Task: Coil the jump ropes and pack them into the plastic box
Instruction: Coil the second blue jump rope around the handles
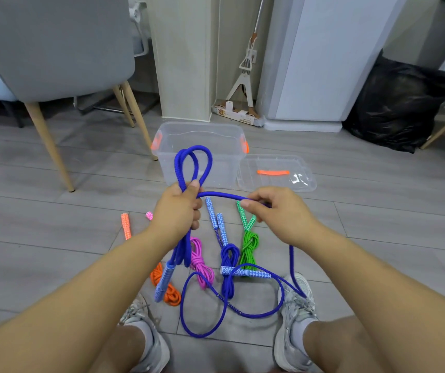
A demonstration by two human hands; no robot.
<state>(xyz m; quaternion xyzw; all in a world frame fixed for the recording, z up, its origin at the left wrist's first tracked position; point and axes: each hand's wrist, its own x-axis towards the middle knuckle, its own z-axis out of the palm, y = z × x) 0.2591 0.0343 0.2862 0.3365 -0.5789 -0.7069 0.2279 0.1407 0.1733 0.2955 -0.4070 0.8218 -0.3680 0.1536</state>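
My left hand (179, 208) grips a bundle of blue jump rope (193, 162) whose loops stand above my fist; one patterned handle (163, 281) hangs below it. My right hand (275, 211) pinches the same rope a short way to the right. The rest of that rope trails down over my right shoe and loops on the floor to its other handle (245, 272). Bundled ropes lie on the floor: orange (171, 293), pink (201, 262), a second blue one (229, 262) and green (249, 249). The clear plastic box (226, 157) stands open behind my hands.
The box's clear lid (277, 170) with an orange handle lies flat to the right of the box. A grey chair (54, 49) stands at the left, a black bag (393, 103) at the right, a mop (245, 76) against the wall. My shoes (295, 313) frame the ropes.
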